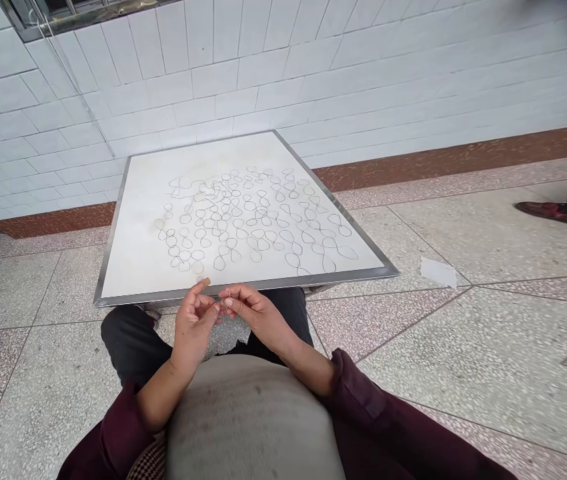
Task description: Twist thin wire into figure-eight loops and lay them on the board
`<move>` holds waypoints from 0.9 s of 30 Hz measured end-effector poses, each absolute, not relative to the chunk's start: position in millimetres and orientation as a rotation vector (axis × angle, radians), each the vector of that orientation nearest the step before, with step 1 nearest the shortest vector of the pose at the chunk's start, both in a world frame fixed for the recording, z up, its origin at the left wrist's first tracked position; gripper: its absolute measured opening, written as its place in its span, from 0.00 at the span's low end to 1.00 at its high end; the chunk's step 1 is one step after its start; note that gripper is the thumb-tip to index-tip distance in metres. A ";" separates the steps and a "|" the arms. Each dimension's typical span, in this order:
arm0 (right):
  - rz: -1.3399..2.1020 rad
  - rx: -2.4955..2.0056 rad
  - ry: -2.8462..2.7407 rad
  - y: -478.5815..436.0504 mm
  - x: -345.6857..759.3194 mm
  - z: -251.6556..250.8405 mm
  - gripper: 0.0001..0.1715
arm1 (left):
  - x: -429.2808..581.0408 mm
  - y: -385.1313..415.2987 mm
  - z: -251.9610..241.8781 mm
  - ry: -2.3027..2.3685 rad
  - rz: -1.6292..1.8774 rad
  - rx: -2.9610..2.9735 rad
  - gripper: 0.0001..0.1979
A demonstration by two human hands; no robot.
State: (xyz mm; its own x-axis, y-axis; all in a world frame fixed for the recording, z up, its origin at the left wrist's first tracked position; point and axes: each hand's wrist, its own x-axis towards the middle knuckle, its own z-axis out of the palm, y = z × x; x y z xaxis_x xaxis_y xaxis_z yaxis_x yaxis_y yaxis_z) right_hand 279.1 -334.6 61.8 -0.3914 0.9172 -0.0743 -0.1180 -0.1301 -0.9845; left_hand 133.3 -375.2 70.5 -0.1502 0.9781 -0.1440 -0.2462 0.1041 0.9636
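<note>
**Seated view from the head camera, looking down at my hands and a loop-covered board.** My left hand and my right hand are raised over my lap at lower centre, neither clenched nor lying loose. The fingertips of the two hands meet in a pinch at the near edge of the board; whatever lies between them is too small to make out, so I cannot tell whether they grasp anything. A tan wrap covers the tip of one left finger.

Ahead, at centre, figure-eight loops of thin dark wire lie spread over a white board with a metal rim. They are mostly separate towards the bottom and right of the spread, but crowd and overlap towards the upper left, where they could catch on one another if disturbed.

The near rim sits just above my knees, so a shift of my legs could jolt the board and slide the loops. A sleeve or hand dragged across them could snag the wire. A crumpled translucent sheet on my lap, beneath my hands, could also slip.
</note>
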 end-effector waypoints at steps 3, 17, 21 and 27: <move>1.639 -0.975 -1.332 -333.8 280.4 60.0 0.12 | 133.7 -374.9 69.8 1.234 1.310 0.851 0.27; 1.684 -0.936 -1.268 -334.2 282.3 58.7 0.14 | 133.7 -376.0 68.9 1.150 1.359 0.809 0.26; 1.680 -0.931 -1.268 -335.0 280.9 57.4 0.13 | 134.0 -375.7 68.6 1.168 1.371 0.802 0.26; 1.648 -0.934 -1.299 -336.5 279.5 51.9 0.12 | 131.0 -375.1 71.7 1.179 1.317 0.835 0.26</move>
State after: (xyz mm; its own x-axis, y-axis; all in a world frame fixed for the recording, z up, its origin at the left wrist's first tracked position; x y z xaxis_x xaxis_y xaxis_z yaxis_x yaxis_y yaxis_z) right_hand 279.5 -336.5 51.9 -0.3889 0.9192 -0.0626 -0.1537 -0.1317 -0.9793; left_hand 131.0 -375.1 71.7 -0.1238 0.9788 -0.1632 -0.2703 0.1250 0.9546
